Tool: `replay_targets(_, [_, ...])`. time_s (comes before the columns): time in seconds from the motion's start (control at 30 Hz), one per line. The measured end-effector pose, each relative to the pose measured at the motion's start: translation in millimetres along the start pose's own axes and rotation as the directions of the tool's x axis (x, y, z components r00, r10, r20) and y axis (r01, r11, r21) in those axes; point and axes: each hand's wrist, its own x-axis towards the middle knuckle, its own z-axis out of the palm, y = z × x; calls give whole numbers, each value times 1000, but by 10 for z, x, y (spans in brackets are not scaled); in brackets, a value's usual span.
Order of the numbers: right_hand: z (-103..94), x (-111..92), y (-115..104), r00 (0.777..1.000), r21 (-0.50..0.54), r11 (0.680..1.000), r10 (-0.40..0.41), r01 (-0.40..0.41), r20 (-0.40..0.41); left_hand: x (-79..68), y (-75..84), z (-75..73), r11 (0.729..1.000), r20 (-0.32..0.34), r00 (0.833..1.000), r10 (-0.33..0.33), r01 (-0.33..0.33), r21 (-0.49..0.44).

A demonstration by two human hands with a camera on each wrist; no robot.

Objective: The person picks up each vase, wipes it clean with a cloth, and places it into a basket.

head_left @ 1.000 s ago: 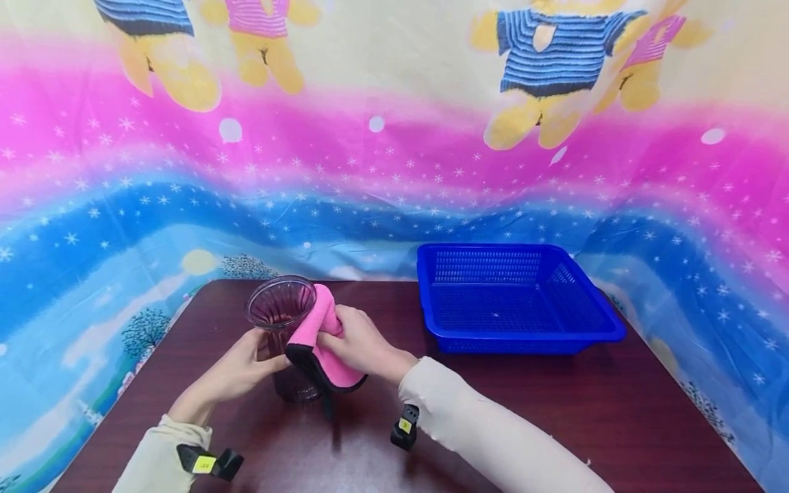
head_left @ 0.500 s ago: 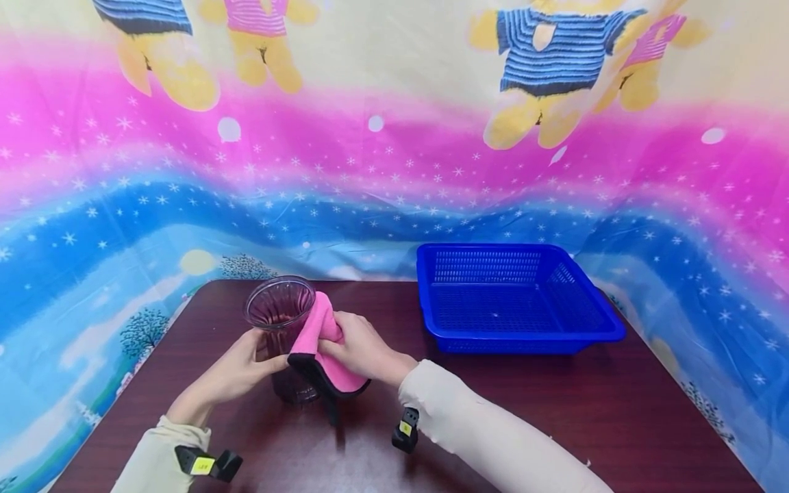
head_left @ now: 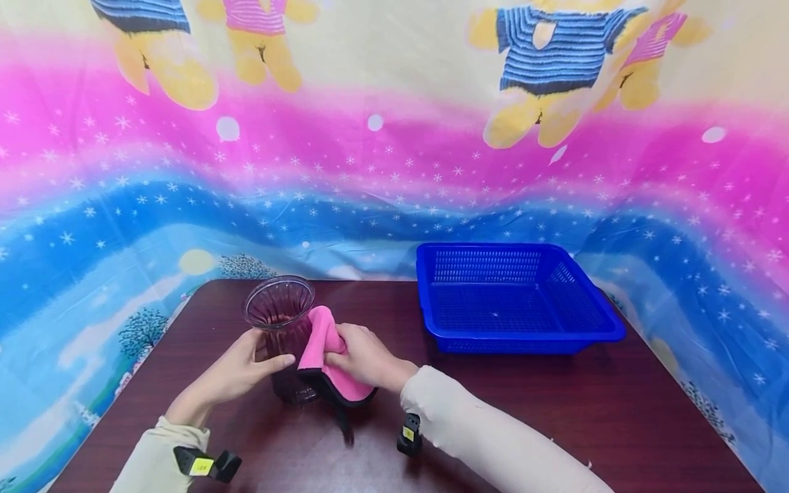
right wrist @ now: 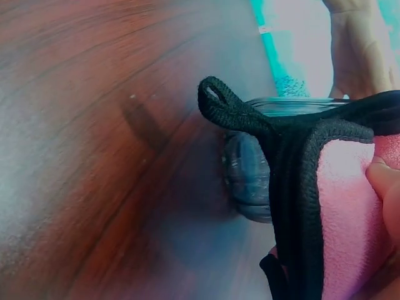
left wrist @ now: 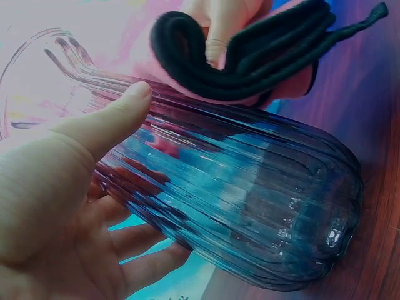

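A ribbed, see-through glass vase (head_left: 280,318) with a flared rim stands upright on the dark wooden table (head_left: 487,424). My left hand (head_left: 237,363) grips its side, thumb in front and fingers around the back, as the left wrist view (left wrist: 94,131) also shows. To the right of the vase, my right hand (head_left: 370,356) holds a folded pink cloth (head_left: 319,342) with black edging, bunched between thumb and fingers. The cloth lies against the vase's right side, and its black hanging loop (right wrist: 219,97) dangles low in the right wrist view.
A blue plastic basket (head_left: 524,346) with perforated walls sits at the back right of the table. Behind the table hangs a colourful curtain (head_left: 382,164) printed with bears and snowflakes. A black wrist camera (head_left: 206,465) is strapped at each sleeve.
My right hand has slid the pink cloth down along the vase's right side and slightly to the right. The left hand and the vase have stayed nearly still.
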Motion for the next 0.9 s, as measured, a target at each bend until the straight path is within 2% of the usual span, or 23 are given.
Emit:
replay_targets(0.7, [192, -69, 194, 995, -117, 993, 41, -29, 96, 12, -11, 2, 999, 15, 1000, 2, -1, -39])
replay_targets(0.9, [249, -94, 246, 989, -140, 989, 73, -55, 127, 2, -3, -2, 1000, 13, 1000, -5, 6, -26])
